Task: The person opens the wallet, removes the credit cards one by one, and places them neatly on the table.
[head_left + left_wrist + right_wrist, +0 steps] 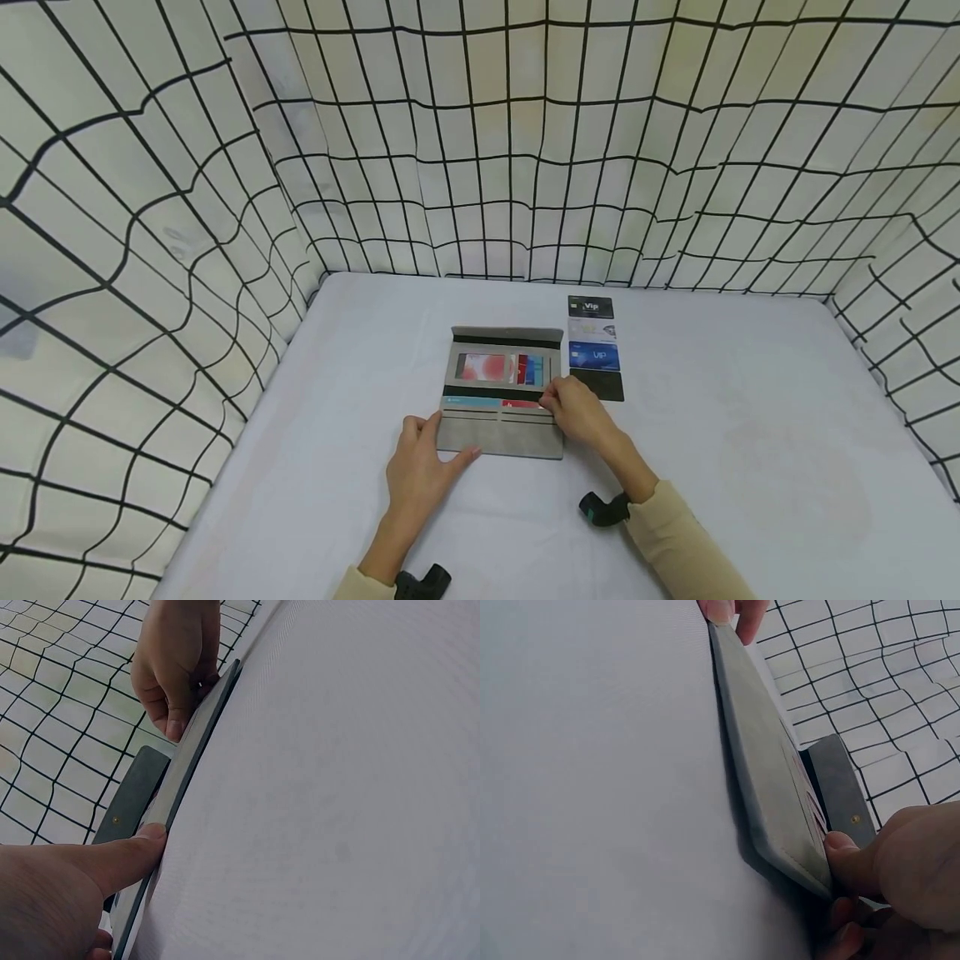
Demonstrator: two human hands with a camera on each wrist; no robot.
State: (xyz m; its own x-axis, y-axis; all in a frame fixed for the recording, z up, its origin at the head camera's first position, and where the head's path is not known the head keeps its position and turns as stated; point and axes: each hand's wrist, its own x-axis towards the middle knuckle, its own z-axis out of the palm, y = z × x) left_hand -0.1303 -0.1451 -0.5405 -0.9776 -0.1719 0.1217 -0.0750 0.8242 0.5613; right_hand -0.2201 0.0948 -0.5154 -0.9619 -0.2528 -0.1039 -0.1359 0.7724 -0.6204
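A grey wallet (498, 440) lies unfolded on the white tabletop, its upper flap raised. At its left edge my left hand (418, 467) grips the near corner, the thumb along the front edge. My right hand (579, 410) has its curled fingertips at the right end of a red card (517, 404) in the slot row and pinches there; the fingers hide that end. Beside the red card sits a light blue card (468, 402). A clear window pocket with a pink-and-white card (482, 367) and several coloured cards (529, 370) shows in the upper half.
Right of the wallet, a column of cards runs away from me: a black card (590, 307), a silver card (591, 331), a blue card (594, 356) and a dark card (597, 385). Black wire grid (487, 158) surrounds the white table (750, 433) at the back and sides.
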